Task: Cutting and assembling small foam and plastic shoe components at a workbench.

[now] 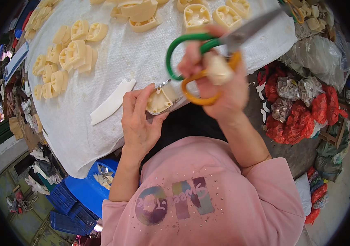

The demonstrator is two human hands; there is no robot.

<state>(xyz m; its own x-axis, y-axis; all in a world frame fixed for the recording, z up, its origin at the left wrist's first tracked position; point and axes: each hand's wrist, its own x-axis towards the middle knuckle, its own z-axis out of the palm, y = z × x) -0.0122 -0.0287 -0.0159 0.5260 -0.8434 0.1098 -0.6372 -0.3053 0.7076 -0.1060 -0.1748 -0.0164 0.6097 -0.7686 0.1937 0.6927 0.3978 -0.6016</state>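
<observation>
Cream plastic part [159, 99], a rounded moulded piece, held over the near edge of the counter [113, 61], which is covered in white cloth. The left hand [140, 119] closes its fingers [130, 100] around the part from the left side. The right hand [218, 78] grips a pair of scissors [207, 53], its fingers passed through one green and one orange handle loop; the grey blades point up and to the right, away from the part. One finger of this hand is wrapped in a pale covering. A flat, curved white strip [112, 101] lies on the cloth just left of the left hand. Further off, many similar cream mouldings [69, 53] lie in loose groups on the cloth. To the right of the counter stand red mesh sacks [294, 123] and clear plastic bags [318, 53] filled with small pale pieces. Lower left, blue crates [66, 201] sit on the floor, beside a blue tub holding white offcuts.
</observation>
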